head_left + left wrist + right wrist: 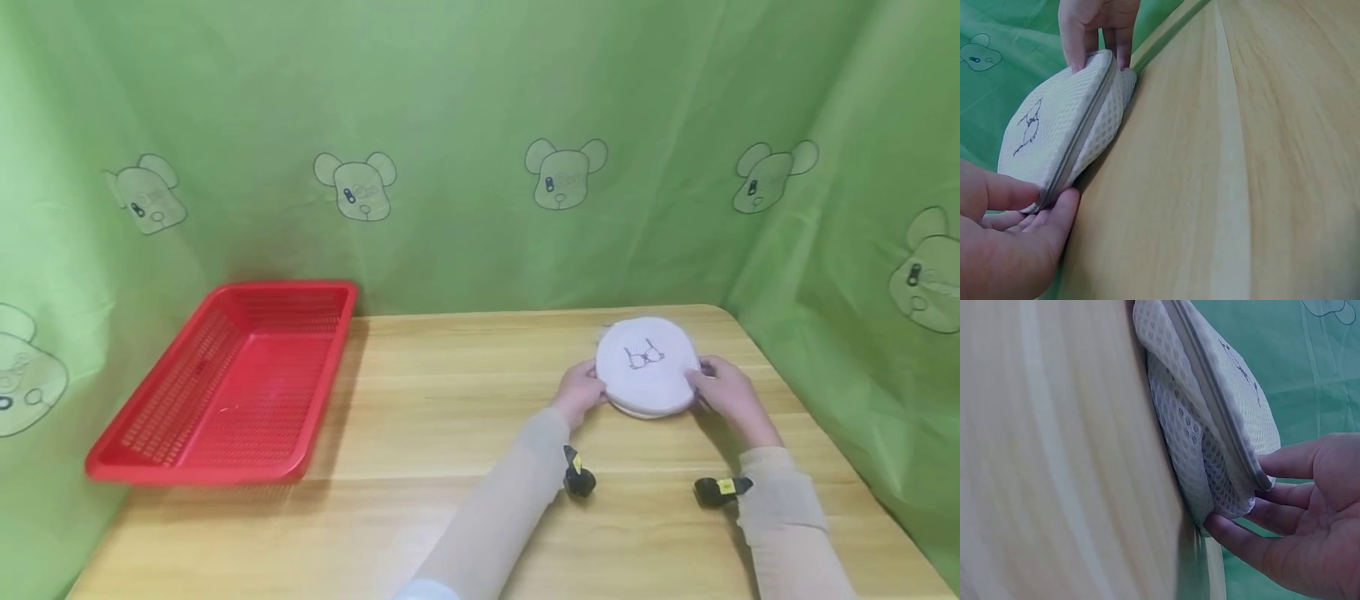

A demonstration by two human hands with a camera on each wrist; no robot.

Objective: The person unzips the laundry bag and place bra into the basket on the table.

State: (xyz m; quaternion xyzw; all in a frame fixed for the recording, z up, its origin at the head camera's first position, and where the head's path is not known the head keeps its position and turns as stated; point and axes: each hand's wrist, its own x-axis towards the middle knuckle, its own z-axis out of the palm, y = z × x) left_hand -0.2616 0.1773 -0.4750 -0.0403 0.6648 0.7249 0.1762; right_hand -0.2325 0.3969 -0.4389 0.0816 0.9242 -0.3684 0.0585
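Note:
A round white mesh laundry bag (648, 387) with a dark bra drawing on its top lies at the far right part of the table. My left hand (581, 390) pinches its left edge, thumb on top and fingers below, as the left wrist view shows. On the opposite edge my right hand (727, 392) grips the bag between thumb and fingers. A grey zipper (1079, 137) runs along the side facing me and looks closed. In the right wrist view the loose mesh side (1185, 425) sags in folds beneath the zipper, low over the wood.
A red plastic basket (311, 417) with slotted walls stands at the left of the wooden table (450, 400). Green curtains (465, 92) with bear-head prints hang behind the table and along both sides. A black wrist camera is strapped to each sleeve.

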